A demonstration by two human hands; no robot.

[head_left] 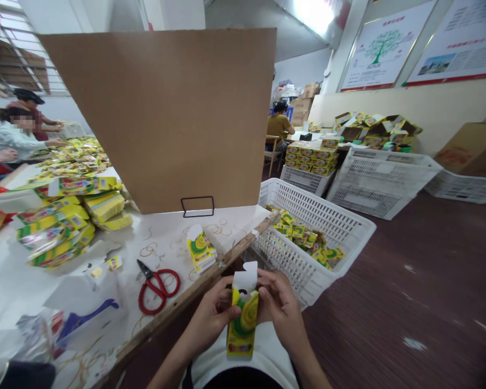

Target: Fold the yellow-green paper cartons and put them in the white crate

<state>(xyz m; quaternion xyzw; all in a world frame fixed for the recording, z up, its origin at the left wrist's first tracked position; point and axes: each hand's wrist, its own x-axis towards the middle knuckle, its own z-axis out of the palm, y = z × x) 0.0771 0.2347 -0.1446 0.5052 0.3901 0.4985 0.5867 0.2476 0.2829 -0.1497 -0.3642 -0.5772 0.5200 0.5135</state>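
Over my lap I hold a small yellow and green carton point(243, 324) upright, its white top flap standing up. My left hand point(214, 308) grips its left side, the thumb lying across the printed front. My right hand point(281, 300) has its fingers at the upper right edge by the flap, bent against the carton. On the table edge ahead lies a small stack of flat matching cartons point(201, 248). Red-handled scissors point(156, 286) rest left of that stack. Inside the carton, the contents are hidden from me.
A large cardboard sheet point(166, 119) stands on the table behind a black wire stand point(197, 207). To the right, a white basket point(348, 229) holds many small yellow packs. Bundled flat cartons point(60, 227) lie left, with loose rubber bands about. Other people sit at far tables.
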